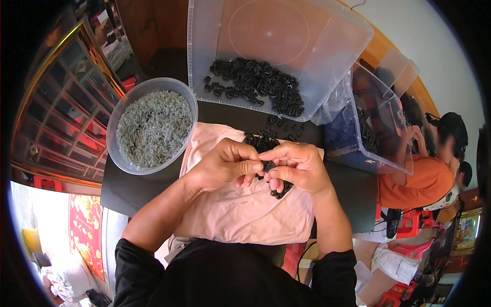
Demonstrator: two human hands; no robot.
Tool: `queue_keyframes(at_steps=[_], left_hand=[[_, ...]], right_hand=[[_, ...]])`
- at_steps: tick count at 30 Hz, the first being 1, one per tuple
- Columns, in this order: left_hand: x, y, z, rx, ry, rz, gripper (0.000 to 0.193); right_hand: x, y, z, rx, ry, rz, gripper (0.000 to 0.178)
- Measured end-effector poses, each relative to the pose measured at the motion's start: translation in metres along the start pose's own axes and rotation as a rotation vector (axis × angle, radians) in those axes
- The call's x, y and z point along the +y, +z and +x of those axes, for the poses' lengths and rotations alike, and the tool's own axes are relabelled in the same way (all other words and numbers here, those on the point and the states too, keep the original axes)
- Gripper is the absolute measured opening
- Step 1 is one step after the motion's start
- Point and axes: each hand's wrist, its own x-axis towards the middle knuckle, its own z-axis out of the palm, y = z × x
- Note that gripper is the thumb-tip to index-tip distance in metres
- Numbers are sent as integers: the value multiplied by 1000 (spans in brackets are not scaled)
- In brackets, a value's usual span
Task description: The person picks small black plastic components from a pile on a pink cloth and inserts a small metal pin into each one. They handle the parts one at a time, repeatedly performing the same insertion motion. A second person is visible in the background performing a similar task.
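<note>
My left hand (225, 166) and my right hand (297, 169) meet over a pink cloth (240, 215) spread on the dark table. Both hands are closed, thumbs and fingers pinching a small black part (268, 166) between them. Its exact shape is mostly covered by my fingers. More small black parts (261, 140) lie loose just beyond my hands, and a few (281, 190) show on the cloth below my right fingers.
A round clear tub (113, 140) of small grey translucent pieces stands at the left. Ahead, a large clear bin (204, 30) lies with its opening toward me, holding a heap of black parts (261, 82). Another clear bin (340, 138) stands right, beside a person in orange (422, 179).
</note>
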Motion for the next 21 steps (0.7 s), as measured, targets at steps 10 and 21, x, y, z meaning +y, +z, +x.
queue_keyframes(at_steps=[10, 21], left_hand=[[0, 8, -1, 158, 166, 73, 11], [0, 9, -4, 231, 203, 165, 9]], right_hand=[[3, 12, 1, 301, -108, -29, 26], [3, 18, 3, 303, -276, -256, 11]])
